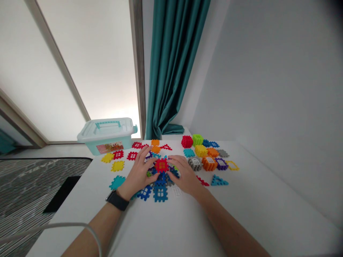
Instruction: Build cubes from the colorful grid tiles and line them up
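Between my hands is a red square interlocking building tile (162,165) with a window pattern, held just above a heap of mixed tiles. My left hand (139,172), wearing a dark watch on its wrist, grips the tile's left edge. On its right edge, the fingers of my right hand (182,174) are closed too. Under and in front of the red tile lie a blue tile (160,179), a blue window tile (145,192) and a teal-blue window tile (160,193). A white window tile (177,191) lies beside my right hand. My hands partly hide the heap.
Stacked tiles stand at the right: red (187,141), green (197,139), yellow (200,150), grey (195,164) and orange (209,164). Yellow (118,166) and turquoise (117,182) tiles lie left. A lidded storage box (107,137) sits at the table's back left. A cable (66,224) crosses lower left.
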Motion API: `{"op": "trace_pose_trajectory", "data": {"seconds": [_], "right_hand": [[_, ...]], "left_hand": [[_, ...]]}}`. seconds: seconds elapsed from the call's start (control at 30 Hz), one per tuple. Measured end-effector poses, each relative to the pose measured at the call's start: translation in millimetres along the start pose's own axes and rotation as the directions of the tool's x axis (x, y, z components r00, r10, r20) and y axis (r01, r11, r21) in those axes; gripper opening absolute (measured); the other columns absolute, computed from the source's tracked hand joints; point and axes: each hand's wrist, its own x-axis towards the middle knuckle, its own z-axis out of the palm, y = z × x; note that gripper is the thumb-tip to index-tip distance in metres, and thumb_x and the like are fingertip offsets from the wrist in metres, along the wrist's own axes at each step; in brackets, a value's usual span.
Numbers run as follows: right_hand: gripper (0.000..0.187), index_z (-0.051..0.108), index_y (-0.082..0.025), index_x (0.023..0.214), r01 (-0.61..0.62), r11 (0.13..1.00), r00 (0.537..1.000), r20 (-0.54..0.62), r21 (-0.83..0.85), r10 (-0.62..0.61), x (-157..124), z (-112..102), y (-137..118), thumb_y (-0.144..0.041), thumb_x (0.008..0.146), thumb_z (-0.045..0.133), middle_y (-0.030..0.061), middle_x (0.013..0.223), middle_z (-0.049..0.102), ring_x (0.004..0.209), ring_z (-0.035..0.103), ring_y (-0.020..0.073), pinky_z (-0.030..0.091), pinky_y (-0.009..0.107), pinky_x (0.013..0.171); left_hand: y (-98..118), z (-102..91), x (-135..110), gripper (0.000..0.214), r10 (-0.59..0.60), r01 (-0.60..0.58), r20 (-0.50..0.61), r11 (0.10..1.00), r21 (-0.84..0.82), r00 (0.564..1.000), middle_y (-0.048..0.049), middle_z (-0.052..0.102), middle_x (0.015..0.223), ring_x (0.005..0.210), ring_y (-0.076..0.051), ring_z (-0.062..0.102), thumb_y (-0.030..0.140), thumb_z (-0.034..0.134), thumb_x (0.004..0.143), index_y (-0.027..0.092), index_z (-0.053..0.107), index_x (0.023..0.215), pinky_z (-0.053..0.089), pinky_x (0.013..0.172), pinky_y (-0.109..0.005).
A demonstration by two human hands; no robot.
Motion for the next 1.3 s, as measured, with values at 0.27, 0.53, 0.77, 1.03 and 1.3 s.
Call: {"op": "trace_pose_trajectory", "data": {"seconds": [0.27,0.53,0.77,1.03,1.3], "right_hand": [[0.022,0.063,-0.026,0.111,0.094,0.981,0.996,0.005,-0.169,-0.094,-0.9,-3.4,2.3,-0.019,0.090,0.064,0.0059,0.120,0.072,0.117,0.062,0.0273,0.034,0.059,0.115],[0.030,0.058,-0.025,0.120,0.087,0.992,0.996,0.002,-0.092,-0.087,-0.4,-4.0,-0.6,-0.021,0.091,0.063,0.0093,0.131,0.067,0.123,0.060,0.0261,0.039,0.054,0.112],[0.036,0.056,-0.025,0.124,0.029,1.000,0.999,0.029,0.008,-0.030,1.3,-6.4,-2.2,-0.022,0.089,0.064,0.0094,0.125,0.068,0.119,0.059,0.0276,0.046,0.052,0.104],[0.040,0.057,-0.026,0.125,0.015,0.999,1.000,0.015,0.035,-0.016,0.6,-4.1,-6.2,-0.019,0.086,0.064,0.0091,0.125,0.067,0.119,0.059,0.0273,0.046,0.051,0.105],[0.047,0.054,-0.024,0.129,-0.044,0.998,0.999,0.031,0.038,0.043,-0.8,-9.5,-1.0,-0.022,0.084,0.067,0.0130,0.132,0.059,0.125,0.055,0.0296,0.045,0.052,0.107]], "left_hand": [[-3.2,1.9,-1.8,0.043,0.035,-0.035,-0.004,0.998,-0.046,0.999,-0.0168,0.022,0.164,0.154,-0.040,0.012,0.024,0.072,0.086,0.021,0.056,0.126,0.028,0.120,-0.065],[-1.9,4.2,-1.8,0.045,0.007,-0.011,-0.046,0.996,-0.092,0.999,-0.0144,0.018,0.166,0.155,-0.039,0.013,0.025,0.073,0.086,0.023,0.055,0.127,0.028,0.120,-0.064],[3.9,3.6,0.0,0.044,-0.002,0.002,-0.004,0.996,-0.088,1.000,-0.0166,0.022,0.164,0.153,-0.039,0.019,0.023,0.073,0.085,0.022,0.054,0.125,0.031,0.119,-0.063],[4.2,1.2,0.7,0.046,-0.003,0.005,0.014,0.996,-0.090,1.000,-0.0173,0.028,0.160,0.148,-0.038,0.030,0.025,0.074,0.084,0.023,0.055,0.126,0.035,0.116,-0.062],[1.7,2.6,-1.2,0.047,-0.009,0.007,-0.016,0.996,-0.089,1.000,-0.0159,0.034,0.156,0.144,-0.036,0.035,0.025,0.074,0.084,0.024,0.057,0.127,0.038,0.115,-0.059]]}}
